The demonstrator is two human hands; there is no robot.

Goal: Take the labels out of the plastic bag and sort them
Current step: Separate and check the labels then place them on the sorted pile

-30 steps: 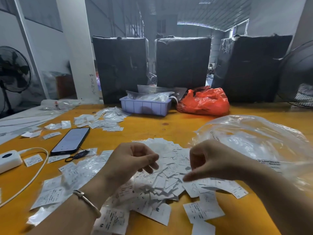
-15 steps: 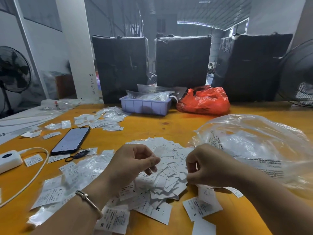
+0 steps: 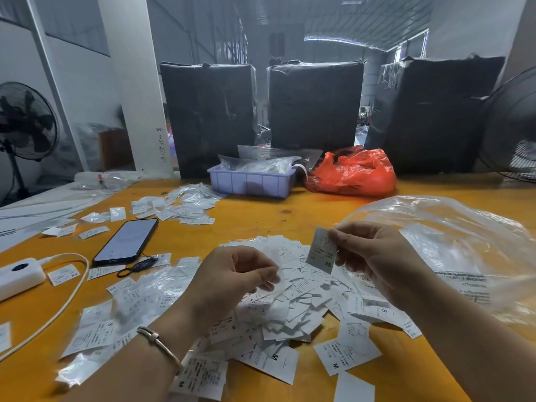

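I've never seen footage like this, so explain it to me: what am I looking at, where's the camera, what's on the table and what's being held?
No machine here: a person works with bare hands, filmed by a wide-angle camera on their head, looking forward and down. The right hand pinches one white label marked XS, lifted above a pile of labels on the orange table. The left hand hovers over the pile, fingers curled; whether it holds anything is unclear. A clear plastic bag lies on the right. To the left sit a phone and a white charger with cable; behind, a lilac tray and a red bag.
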